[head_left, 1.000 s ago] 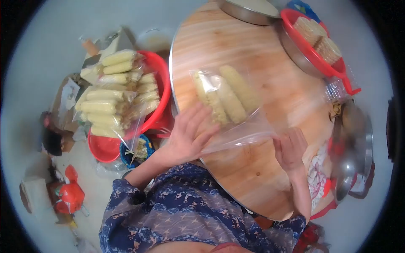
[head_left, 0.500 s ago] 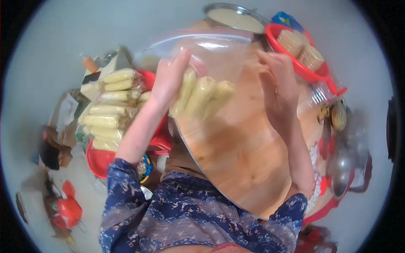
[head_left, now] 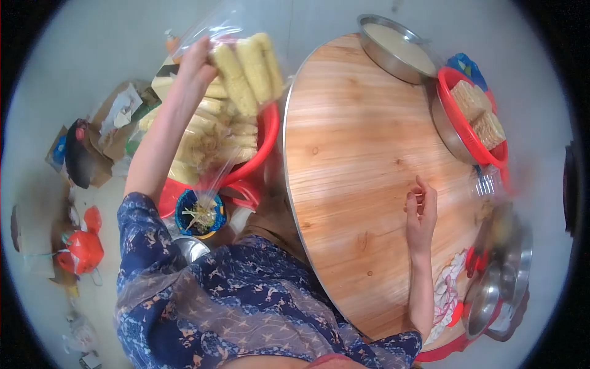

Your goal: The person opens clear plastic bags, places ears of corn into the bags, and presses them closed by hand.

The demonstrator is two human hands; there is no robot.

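My left hand (head_left: pixel 200 64) is closed on the top of a clear plastic bag of corn cobs (head_left: pixel 249 71), raised at the upper left. Several pale yellow cobs show through the plastic. Below it, a red basin (head_left: pixel 268 144) is piled with more bagged corn (head_left: pixel 200 135), partly hidden by my forearm and the held bag. My right hand (head_left: pixel 422 212) is over the right part of the round wooden table (head_left: pixel 344 166), its fingers loosely curled and apart, with nothing in them.
At the table's far edge is a metal pan of pale contents (head_left: pixel 399 49). A red basket (head_left: pixel 452 77) with packaged blocks stands at the right. Metal bowls (head_left: pixel 482 301) lie lower right. A small blue-lined bin (head_left: pixel 200 212) with scraps is beside my left side.
My left hand has carried the bag of corn from over the table left, above the red basin. My right hand has come down and nearer to me. The view has turned leftward.
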